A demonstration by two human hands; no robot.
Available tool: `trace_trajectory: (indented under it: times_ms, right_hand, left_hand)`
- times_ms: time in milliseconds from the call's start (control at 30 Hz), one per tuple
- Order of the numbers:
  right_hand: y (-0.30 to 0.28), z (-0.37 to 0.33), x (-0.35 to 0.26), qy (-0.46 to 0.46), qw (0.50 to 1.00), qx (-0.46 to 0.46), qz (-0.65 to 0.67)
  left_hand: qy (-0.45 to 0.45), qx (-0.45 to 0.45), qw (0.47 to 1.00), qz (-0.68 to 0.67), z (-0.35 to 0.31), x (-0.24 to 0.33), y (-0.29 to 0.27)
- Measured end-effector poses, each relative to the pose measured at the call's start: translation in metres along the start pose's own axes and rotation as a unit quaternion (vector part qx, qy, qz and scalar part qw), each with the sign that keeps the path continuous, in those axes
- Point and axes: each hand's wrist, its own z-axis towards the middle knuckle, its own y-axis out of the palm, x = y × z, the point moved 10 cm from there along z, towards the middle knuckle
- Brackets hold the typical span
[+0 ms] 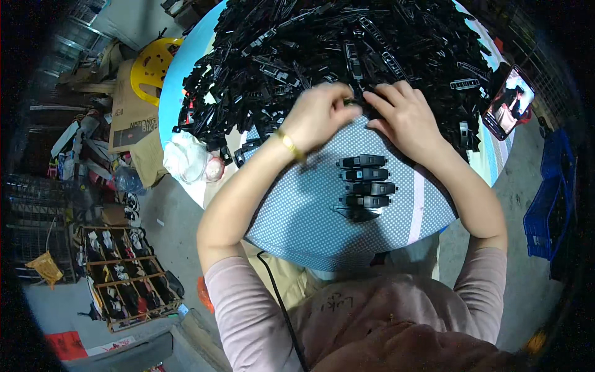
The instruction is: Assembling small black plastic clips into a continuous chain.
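My left hand [319,115] and my right hand [406,118] meet at the near edge of a big heap of small black plastic parts [322,49]. Both sets of fingers pinch one small black part [354,99] between them. A gold bracelet [288,144] circles my left wrist. Just below my hands, a short column of assembled black pieces [364,187] lies side by side on the dotted blue-grey cloth [297,211] that covers the round table.
A phone [509,102] with a lit screen leans at the table's right edge. A white plastic bag [186,158] sits at the left edge. A yellow stool [152,65], cardboard and a shoe rack [124,279] stand on the floor to the left; blue crates [548,198] to the right.
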Motion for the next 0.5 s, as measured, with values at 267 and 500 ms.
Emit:
trace_trajectory:
  times_ms: [267, 500]
  right_hand:
    - [0.024, -0.005, -0.005, -0.021, 0.994, -0.076, -0.069]
    - [0.024, -0.005, -0.012, -0.049, 0.993, -0.087, -0.055]
  left_hand:
    - [0.050, 0.200, 0.970, 0.125, 0.066, 0.002, -0.012]
    - [0.028, 0.232, 0.971, 0.055, 0.026, -0.004, -0.038]
